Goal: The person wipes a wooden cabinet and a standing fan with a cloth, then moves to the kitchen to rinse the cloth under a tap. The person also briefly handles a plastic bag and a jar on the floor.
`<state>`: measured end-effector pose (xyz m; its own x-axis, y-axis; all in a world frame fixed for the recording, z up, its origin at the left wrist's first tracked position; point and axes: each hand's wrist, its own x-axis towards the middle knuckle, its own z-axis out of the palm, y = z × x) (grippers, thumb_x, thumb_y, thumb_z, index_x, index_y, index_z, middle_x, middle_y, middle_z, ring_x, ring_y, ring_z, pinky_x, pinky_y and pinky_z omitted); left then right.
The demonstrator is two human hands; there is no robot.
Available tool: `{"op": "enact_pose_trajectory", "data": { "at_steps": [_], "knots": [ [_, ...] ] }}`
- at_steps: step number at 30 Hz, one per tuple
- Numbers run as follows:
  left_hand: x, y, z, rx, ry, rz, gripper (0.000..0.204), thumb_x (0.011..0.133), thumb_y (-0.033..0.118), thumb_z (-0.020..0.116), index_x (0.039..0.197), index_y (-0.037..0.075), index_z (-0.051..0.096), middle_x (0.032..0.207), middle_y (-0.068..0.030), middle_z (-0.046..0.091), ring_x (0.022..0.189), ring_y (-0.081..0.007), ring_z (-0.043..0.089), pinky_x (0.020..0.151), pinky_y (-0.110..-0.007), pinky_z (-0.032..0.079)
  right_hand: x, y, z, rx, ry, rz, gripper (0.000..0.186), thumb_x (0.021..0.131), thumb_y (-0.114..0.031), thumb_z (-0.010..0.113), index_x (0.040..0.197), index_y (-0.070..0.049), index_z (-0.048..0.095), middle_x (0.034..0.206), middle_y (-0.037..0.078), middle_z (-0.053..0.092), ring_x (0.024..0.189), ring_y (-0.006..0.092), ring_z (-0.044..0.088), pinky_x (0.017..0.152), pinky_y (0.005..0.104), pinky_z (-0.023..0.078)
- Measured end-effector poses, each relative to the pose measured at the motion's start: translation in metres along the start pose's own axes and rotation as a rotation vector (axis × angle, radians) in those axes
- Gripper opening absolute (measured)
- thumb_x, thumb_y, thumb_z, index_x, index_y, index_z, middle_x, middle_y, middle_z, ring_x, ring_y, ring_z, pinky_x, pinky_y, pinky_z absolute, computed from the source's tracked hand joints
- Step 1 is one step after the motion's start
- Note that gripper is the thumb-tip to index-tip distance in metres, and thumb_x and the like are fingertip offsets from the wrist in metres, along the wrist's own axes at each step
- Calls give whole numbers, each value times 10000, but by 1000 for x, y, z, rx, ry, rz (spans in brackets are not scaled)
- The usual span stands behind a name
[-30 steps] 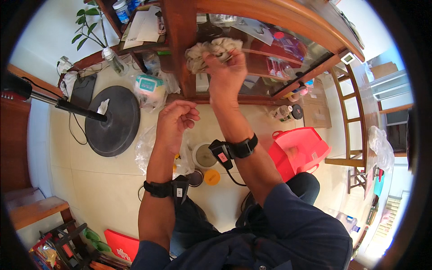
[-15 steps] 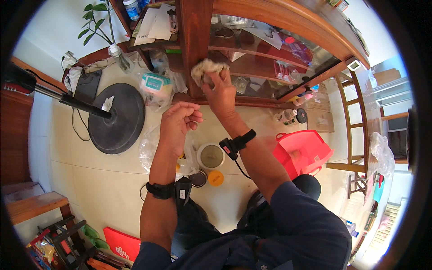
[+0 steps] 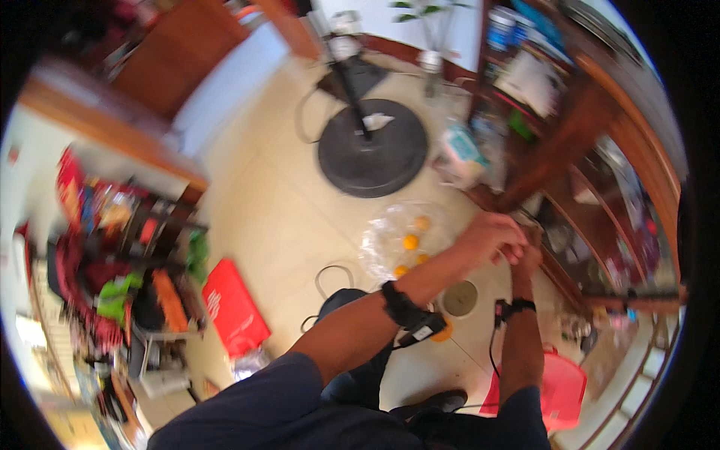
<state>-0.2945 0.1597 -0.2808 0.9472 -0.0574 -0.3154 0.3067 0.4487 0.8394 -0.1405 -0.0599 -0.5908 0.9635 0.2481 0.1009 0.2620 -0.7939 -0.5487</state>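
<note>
Head view: blurred, looking down at a pale tiled floor (image 3: 285, 217).
Left hand (image 3: 491, 236): fingers curled, pressed against the right hand above the floor; what they enclose cannot be told.
Right hand (image 3: 527, 259): partly hidden behind the left; finger state cannot be told.
Clear plastic bag (image 3: 397, 240): lies on the floor just left of the hands, with small orange fruits (image 3: 409, 241) inside.
Round tin (image 3: 459, 298): on the floor below the hands.
Black round stand base (image 3: 373, 148): farther off, beside the wooden cabinet (image 3: 570, 142).
Red basket (image 3: 559, 390): by the right forearm.
</note>
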Motion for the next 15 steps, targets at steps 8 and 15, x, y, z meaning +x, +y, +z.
{"op": "enact_pose_trajectory", "data": {
  "at_steps": [8,15],
  "knots": [
    [-22,12,6,-1,105,47,152,906,186,630,904,48,695,799,-52,724,707,-129,694,570,-274,477,-43,0,-79,153,263,63,328,978,-244,693,1254,-69,721,1289,183,675,1054,347,696,823,452,583],
    [-52,14,11,-20,173,66,149,907,167,622,913,40,700,797,-61,722,705,-137,702,569,-267,471,-54,58,-125,-281,285,332,342,962,-211,703,1249,-28,737,1081,203,769,883,335,719,758,476,593]
  ]
}}
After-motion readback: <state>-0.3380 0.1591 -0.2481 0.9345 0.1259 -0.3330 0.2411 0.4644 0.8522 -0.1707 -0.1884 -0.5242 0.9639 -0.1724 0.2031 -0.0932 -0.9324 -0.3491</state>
